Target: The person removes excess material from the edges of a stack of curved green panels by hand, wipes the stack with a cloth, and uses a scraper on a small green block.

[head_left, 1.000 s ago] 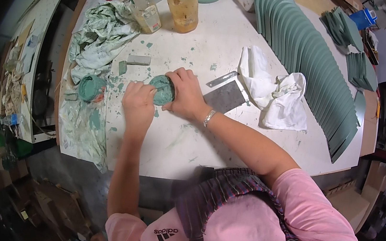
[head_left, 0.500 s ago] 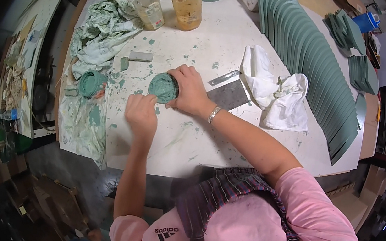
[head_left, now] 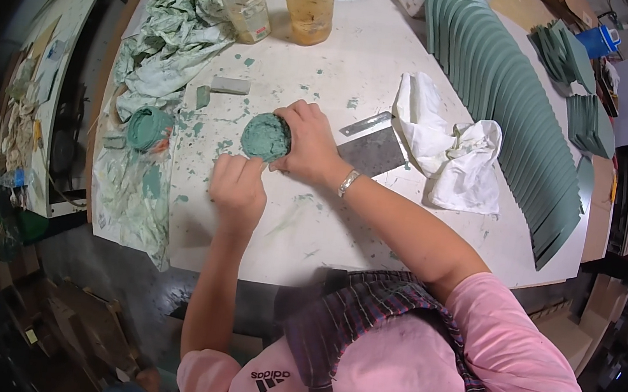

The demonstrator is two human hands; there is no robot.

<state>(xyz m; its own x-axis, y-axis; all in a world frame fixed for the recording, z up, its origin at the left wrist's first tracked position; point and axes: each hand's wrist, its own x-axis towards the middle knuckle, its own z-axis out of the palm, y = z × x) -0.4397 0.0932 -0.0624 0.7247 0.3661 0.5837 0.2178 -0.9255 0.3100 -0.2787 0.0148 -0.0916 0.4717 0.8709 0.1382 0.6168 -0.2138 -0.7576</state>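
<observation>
A small round tub of green paste (head_left: pixel 265 137) stands on the white worktop, its inside coated with the thick lumpy paste. My right hand (head_left: pixel 309 140) wraps round the tub's right side, with a metal bracelet at that wrist. At the tub's near rim is my left hand (head_left: pixel 239 185), its fingers pinched together. Whatever it pinches is hidden or too small to name. Right of the hands lie a flat grey metal plate (head_left: pixel 376 153) and a narrow metal strip (head_left: pixel 366 124). A second paste-smeared tub (head_left: pixel 148 129) sits to the left on crumpled plastic sheeting (head_left: pixel 129 197).
A long row of green curved pieces (head_left: pixel 500 117) runs down the right side. A white cloth (head_left: pixel 459 163) lies before it. Stained cloth (head_left: pixel 172 45), a glass jar (head_left: pixel 247 11) and an amber bottle (head_left: pixel 308 7) stand at the back left. Small grey blocks (head_left: pixel 230 85) and paste crumbs dot the worktop.
My left hand has shifted slightly to the right along the tub's near rim, still pinched. My right hand keeps its hold on the tub.
</observation>
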